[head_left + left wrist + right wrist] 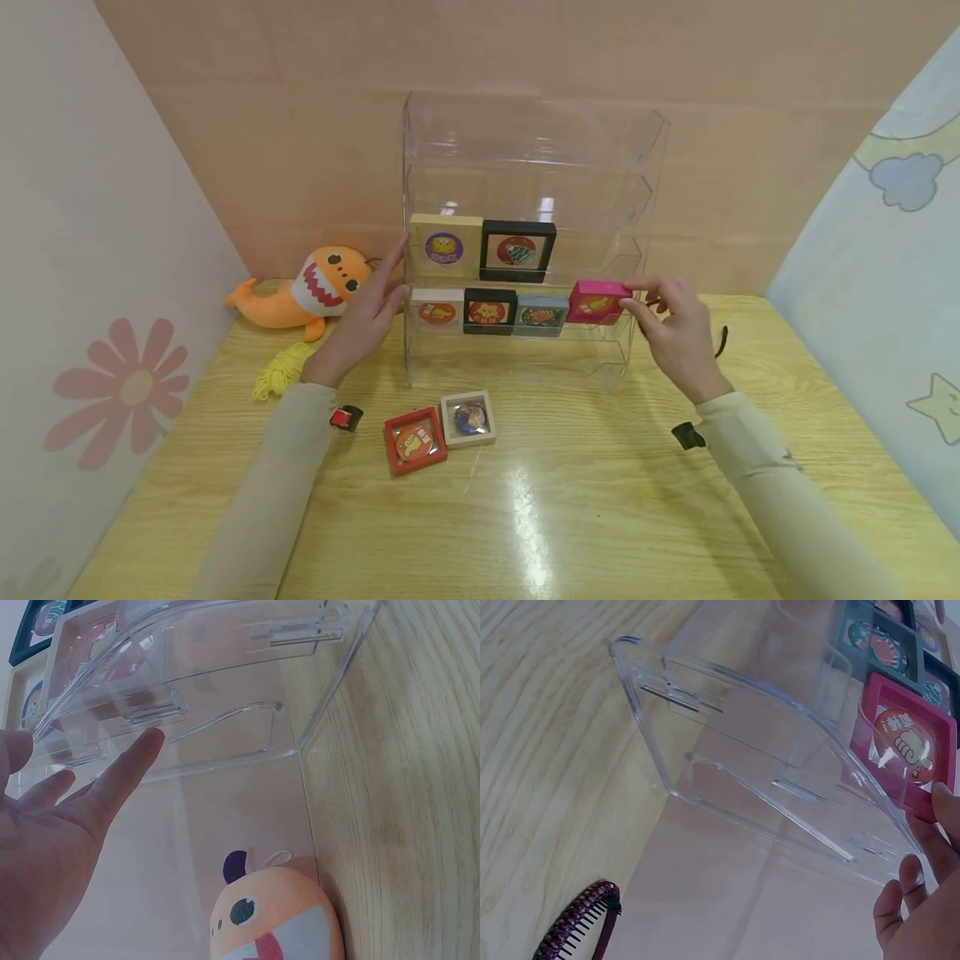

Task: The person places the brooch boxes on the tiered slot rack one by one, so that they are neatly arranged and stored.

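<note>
A clear acrylic tiered rack [525, 150] stands at the back of the table. My right hand [678, 333] pinches a pink square frame [597, 302] by its right edge, at the right end of a lower tier. The frame sits slightly tilted beside a grey-blue frame [542, 316]. Along that tier to the left are a black frame [490, 312] and a white frame [438, 312]. One tier up stand a cream frame [446, 247] and another black frame [517, 252]. My left hand [365, 312] rests with extended fingers against the rack's left side panel [225, 746].
A red frame [416, 442] and a beige frame [468, 419] lie on the table before the rack. Left of it are an orange plush shark [300, 292] and yellow yarn [283, 370]. A dark toothed hairband [581, 919] lies beyond the right side.
</note>
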A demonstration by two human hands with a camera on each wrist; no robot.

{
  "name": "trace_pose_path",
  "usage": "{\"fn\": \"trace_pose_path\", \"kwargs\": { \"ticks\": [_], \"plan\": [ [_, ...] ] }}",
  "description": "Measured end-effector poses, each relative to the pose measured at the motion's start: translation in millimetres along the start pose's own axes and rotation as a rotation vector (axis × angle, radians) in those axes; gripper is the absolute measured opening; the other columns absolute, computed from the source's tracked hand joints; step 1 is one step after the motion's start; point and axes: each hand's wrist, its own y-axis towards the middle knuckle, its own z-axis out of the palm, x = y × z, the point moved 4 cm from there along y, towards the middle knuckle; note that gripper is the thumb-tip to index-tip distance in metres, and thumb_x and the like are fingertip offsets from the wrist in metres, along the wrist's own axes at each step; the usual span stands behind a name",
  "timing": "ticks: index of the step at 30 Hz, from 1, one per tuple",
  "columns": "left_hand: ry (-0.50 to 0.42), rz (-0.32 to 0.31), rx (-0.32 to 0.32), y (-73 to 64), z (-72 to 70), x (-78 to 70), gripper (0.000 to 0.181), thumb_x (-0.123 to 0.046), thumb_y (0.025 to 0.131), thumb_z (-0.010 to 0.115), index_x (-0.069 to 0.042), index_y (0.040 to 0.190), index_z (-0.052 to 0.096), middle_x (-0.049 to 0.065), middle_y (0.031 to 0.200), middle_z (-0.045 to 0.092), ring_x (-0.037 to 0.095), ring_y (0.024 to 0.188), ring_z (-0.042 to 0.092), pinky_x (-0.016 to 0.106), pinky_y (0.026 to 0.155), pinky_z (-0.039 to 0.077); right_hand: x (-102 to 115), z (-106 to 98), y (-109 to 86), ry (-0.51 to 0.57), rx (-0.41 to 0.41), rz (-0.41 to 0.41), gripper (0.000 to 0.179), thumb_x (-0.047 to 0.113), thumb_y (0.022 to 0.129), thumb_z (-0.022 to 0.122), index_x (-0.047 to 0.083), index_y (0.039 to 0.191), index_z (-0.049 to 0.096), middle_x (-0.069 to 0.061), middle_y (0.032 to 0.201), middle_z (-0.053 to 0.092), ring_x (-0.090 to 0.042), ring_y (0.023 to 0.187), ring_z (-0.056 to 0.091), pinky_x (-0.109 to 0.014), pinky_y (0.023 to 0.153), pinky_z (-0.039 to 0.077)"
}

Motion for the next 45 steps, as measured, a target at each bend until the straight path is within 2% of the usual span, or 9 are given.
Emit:
{"fn": "trace_pose_path", "kwargs": {
  "ticks": [6, 12, 15, 20, 28, 35, 39, 41, 45],
  "plan": [
    [0.006, -0.001, -0.002, 0.2, -0.2, -0.1, 0.067, -0.013, 0.11, 0.041, -0.042, 0.162, 0.009, 0.0, 0.167, 0.018, 0.035, 0.142, 0.039, 0.054, 0.108, 0.043, -0.3, 4.4, -4.5, -0.026, 0.012, -0.023, 0.021, 0.005, 0.091, 0.076, 0.003, 0.112, 0.072, -0.012, 0.099, 0.06, -0.018, 0.086, 0.045, -0.028, 0.066, 0.03],
    [0.012, -0.007, -0.002, 0.2, -0.4, -0.6, 0.067, -0.013, 0.11, 0.041, -0.041, 0.163, 0.01, -0.001, 0.167, 0.019, 0.032, 0.144, 0.035, 0.054, 0.111, 0.039, -3.1, 9.2, -6.4, -0.076, 0.002, -0.138, 0.024, -0.001, 0.087, 0.078, -0.001, 0.11, 0.07, -0.014, 0.097, 0.062, -0.026, 0.085, 0.048, -0.034, 0.071, 0.034],
    [0.027, -0.009, -0.006, 0.3, -0.6, -1.4, 0.068, -0.014, 0.11, 0.043, -0.042, 0.162, 0.01, -0.001, 0.166, 0.02, 0.03, 0.146, 0.034, 0.054, 0.115, 0.035, -4.2, 11.0, -7.5, -0.105, -0.008, -0.194, 0.026, -0.003, 0.085, 0.079, -0.001, 0.109, 0.07, -0.013, 0.09, 0.062, -0.027, 0.081, 0.048, -0.036, 0.073, 0.033],
    [0.05, -0.014, -0.014, -0.4, -0.9, -2.4, 0.068, -0.015, 0.11, 0.044, -0.043, 0.162, 0.01, -0.001, 0.166, 0.022, 0.031, 0.144, 0.037, 0.054, 0.116, 0.032, -3.7, 12.9, -10.0, -0.173, 0.0, -0.257, 0.028, -0.001, 0.085, 0.079, -0.001, 0.112, 0.07, -0.007, 0.073, 0.055, -0.024, 0.072, 0.043, -0.04, 0.07, 0.03],
    [0.049, -0.014, -0.014, -1.2, -1.1, -2.4, 0.068, -0.016, 0.11, 0.043, -0.044, 0.162, 0.01, -0.002, 0.166, 0.021, 0.036, 0.145, 0.034, 0.055, 0.116, 0.031, 1.4, 11.0, -10.7, -0.26, 0.043, -0.3, 0.03, 0.005, 0.087, 0.079, 0.001, 0.116, 0.071, -0.002, 0.07, 0.051, -0.023, 0.072, 0.041, -0.039, 0.069, 0.026],
    [0.048, -0.021, -0.01, -1.2, -1.4, -3.0, 0.068, -0.016, 0.11, 0.043, -0.044, 0.162, 0.01, -0.003, 0.166, 0.02, 0.033, 0.147, 0.03, 0.055, 0.118, 0.028, 3.2, 10.2, -11.2, -0.299, 0.062, -0.34, 0.029, 0.008, 0.087, 0.08, 0.002, 0.115, 0.072, -0.002, 0.065, 0.05, -0.025, 0.071, 0.043, -0.038, 0.066, 0.024],
    [0.053, -0.023, -0.009, -1.3, -1.4, -2.8, 0.068, -0.016, 0.11, 0.043, -0.044, 0.162, 0.009, -0.003, 0.166, 0.02, 0.027, 0.149, 0.026, 0.054, 0.119, 0.026, 3.9, 10.4, -12.1, -0.303, 0.06, -0.361, 0.03, 0.006, 0.087, 0.079, 0.001, 0.115, 0.071, -0.006, 0.071, 0.059, -0.027, 0.073, 0.048, -0.037, 0.065, 0.025],
    [0.051, -0.022, -0.008, -1.4, -1.4, -2.5, 0.068, -0.016, 0.11, 0.043, -0.044, 0.162, 0.009, -0.003, 0.166, 0.02, 0.026, 0.149, 0.026, 0.054, 0.119, 0.026, 4.9, 9.8, -12.4, -0.292, 0.061, -0.366, 0.03, 0.004, 0.087, 0.079, 0.0, 0.116, 0.071, -0.011, 0.082, 0.067, -0.028, 0.075, 0.051, -0.038, 0.066, 0.029],
    [0.05, -0.017, -0.008, -1.4, -1.4, -2.4, 0.068, -0.016, 0.11, 0.043, -0.045, 0.162, 0.009, -0.004, 0.166, 0.019, 0.026, 0.149, 0.026, 0.055, 0.118, 0.027, 10.1, 5.9, -12.1, -0.263, 0.064, -0.366, 0.03, -0.003, 0.087, 0.077, -0.002, 0.116, 0.069, -0.016, 0.101, 0.072, -0.029, 0.077, 0.054, -0.043, 0.071, 0.038]
  ]
}}
